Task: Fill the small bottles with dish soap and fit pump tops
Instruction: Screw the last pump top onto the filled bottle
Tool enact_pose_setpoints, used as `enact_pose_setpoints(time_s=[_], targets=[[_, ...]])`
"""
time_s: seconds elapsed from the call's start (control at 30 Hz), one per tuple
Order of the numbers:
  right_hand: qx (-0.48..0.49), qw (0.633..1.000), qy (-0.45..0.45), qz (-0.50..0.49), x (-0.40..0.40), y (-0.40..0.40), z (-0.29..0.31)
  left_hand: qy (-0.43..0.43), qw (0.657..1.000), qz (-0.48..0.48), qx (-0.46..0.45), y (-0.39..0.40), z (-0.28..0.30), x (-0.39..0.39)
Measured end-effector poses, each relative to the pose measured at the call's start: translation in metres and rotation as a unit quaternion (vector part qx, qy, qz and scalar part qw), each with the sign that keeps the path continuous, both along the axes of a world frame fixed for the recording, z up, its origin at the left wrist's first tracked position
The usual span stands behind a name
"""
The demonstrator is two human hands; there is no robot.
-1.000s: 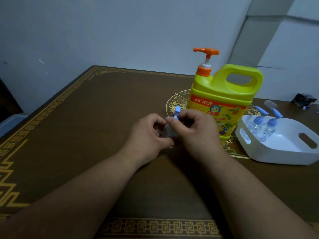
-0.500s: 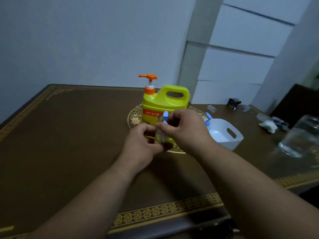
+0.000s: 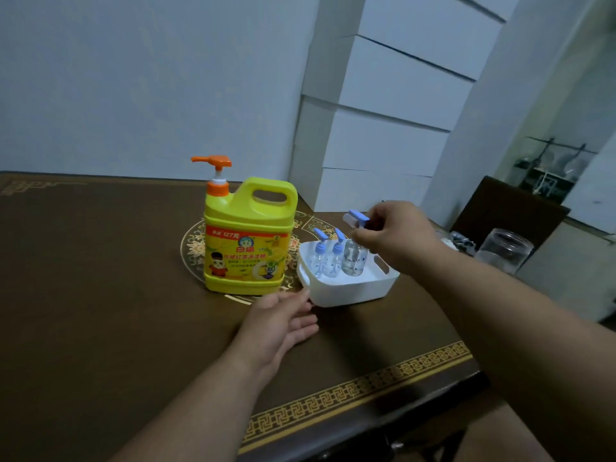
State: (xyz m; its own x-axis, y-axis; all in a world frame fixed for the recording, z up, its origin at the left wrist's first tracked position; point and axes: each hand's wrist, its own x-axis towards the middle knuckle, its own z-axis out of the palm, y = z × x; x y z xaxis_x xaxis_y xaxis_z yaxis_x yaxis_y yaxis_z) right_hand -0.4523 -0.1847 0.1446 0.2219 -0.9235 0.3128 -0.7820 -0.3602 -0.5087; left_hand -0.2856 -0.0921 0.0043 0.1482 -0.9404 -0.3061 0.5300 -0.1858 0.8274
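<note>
1. The right hand [image 3: 396, 236] pinches a capped small bottle [image 3: 354, 258] by its neck, inside the white tray [image 3: 350, 293].
2. Two more capped bottles [image 3: 325, 256] stand in the tray beside it — three seem finished.
3. The left hand [image 3: 283, 323] is open and holds nothing, fingertips at the tray's near corner.
4. The soap jug [image 3: 248, 238] stands left of the tray; I see no bottle left to fill.
</note>
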Motion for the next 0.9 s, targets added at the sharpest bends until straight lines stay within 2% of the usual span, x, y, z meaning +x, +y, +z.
enact_pose_setpoints(time_s=[0.27, 0.47, 0.9], targets=[[0.039, 0.995, 0.051, -0.074, -0.001, -0.064, -0.011, 0.095, 0.992, -0.060, 0.063, -0.009, -0.009, 0.017], [0.057, 0.989, 0.072, -0.115, -0.002, -0.098, -0.041, 0.097, 0.990, -0.075, 0.065, -0.015, -0.011, 0.016], [0.089, 0.986, 0.069, -0.122, 0.000, -0.124, -0.072, 0.100, 0.989, -0.083, 0.070, -0.017, -0.007, 0.016]])
